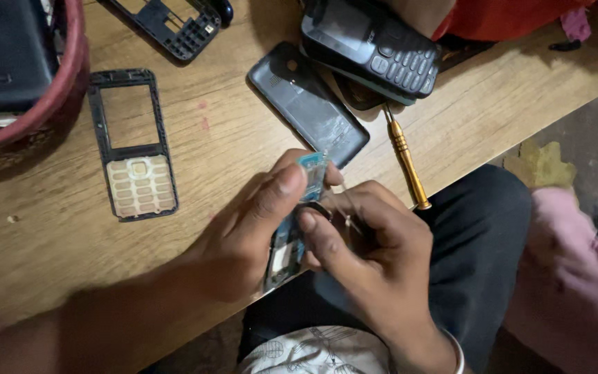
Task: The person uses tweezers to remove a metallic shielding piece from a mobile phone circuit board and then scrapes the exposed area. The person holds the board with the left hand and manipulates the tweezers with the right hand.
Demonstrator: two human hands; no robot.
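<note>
Parts lie spread across our wooden table point(50, 235), each set flat and apart, it seems so that none hides another. At far left a red-rimmed basket point(70, 76) holds dark items at the table's edge; just beside it a black keypad frame point(133, 145) lies face up, its window empty and its pale keys showing. Above it rests a second dark frame piece point(174, 28). Toward the middle, our left hand point(243, 235) pinches a small phone circuit board point(295, 221) between thumb and fingers, tilted on edge near the table's front, likely to keep it steady and turned to the light. Our right hand point(375, 263) closes on the board's lower side, thumb pressed on it; whether it grips a thin tool we cannot tell. Behind lie a grey back cover point(306, 104) and a keypad phone point(375, 48), and a gold-handled screwdriver point(406, 163) is parked within reach.
</note>
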